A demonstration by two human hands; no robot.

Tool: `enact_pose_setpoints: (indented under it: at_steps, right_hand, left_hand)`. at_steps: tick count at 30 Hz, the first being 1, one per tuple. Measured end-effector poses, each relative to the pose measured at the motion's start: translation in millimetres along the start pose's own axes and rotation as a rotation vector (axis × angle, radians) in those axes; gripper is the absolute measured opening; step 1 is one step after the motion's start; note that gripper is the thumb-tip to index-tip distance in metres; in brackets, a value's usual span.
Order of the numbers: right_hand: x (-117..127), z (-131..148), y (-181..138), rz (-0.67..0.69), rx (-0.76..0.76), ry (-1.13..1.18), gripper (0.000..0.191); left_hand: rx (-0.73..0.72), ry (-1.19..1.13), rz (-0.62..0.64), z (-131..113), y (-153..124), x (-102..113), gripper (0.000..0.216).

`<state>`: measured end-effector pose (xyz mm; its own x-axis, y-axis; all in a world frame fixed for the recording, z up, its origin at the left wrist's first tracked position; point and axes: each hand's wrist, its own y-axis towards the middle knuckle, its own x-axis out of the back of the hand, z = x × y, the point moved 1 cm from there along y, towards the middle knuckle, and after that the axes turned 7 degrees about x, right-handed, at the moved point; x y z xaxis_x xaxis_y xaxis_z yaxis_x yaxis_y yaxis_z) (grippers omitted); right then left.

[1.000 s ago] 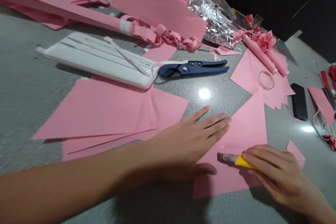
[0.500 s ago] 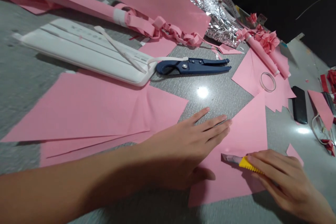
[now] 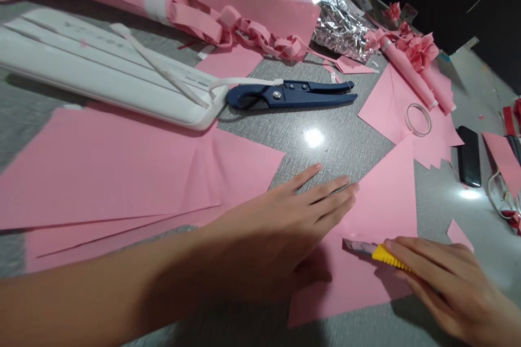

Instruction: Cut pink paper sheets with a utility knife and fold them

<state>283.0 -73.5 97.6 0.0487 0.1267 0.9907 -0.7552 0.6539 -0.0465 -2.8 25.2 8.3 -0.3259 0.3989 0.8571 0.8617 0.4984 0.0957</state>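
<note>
My left hand (image 3: 295,214) lies flat with spread fingers over the left side of a pink paper sheet (image 3: 386,195). Its fingertips reach the sheet's upper left edge. In my right hand (image 3: 451,282) is a yellow utility knife (image 3: 391,257), gripped between thumb and fingers. The metal blade points left, its tip at the paper a short way from my left hand. A fold or cut line near the blade is hard to make out. The lower right of the sheet is partly hidden by my right hand.
A white paper trimmer (image 3: 122,81) lies upper left, beside dark blue pliers-like shears (image 3: 297,95). More pink sheets (image 3: 134,168) lie left. Further back are a pink paper chain (image 3: 244,30), crumpled foil (image 3: 342,27), a tape ring (image 3: 418,119), and a black phone (image 3: 469,156).
The view has shifted slightly, so the background things sit further left or higher. Both hands and the knife stay almost in place on the sheet.
</note>
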Motion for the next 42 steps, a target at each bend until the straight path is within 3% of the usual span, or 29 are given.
enact_pose_setpoints:
  at_steps: [14,27,38,42]
  right_hand:
    - [9,3,10,-0.003,-0.02,-0.017,0.039]
    - [8,2,3,0.024,-0.034,-0.009,0.037]
    - [2,0,-23,0.085,-0.027,0.006,0.045]
    - [5,0,-17,0.045,-0.065,0.028,0.04]
  left_hand:
    - [0.01,0.027,-0.032,0,-2,-2,0.076]
    - [0.006,0.021,-0.068,3,-5,-7,0.074]
    - [-0.001,0.022,-0.078,2,-5,-5,0.079]
    - [0.0,0.052,-0.059,-1,-3,0,0.069]
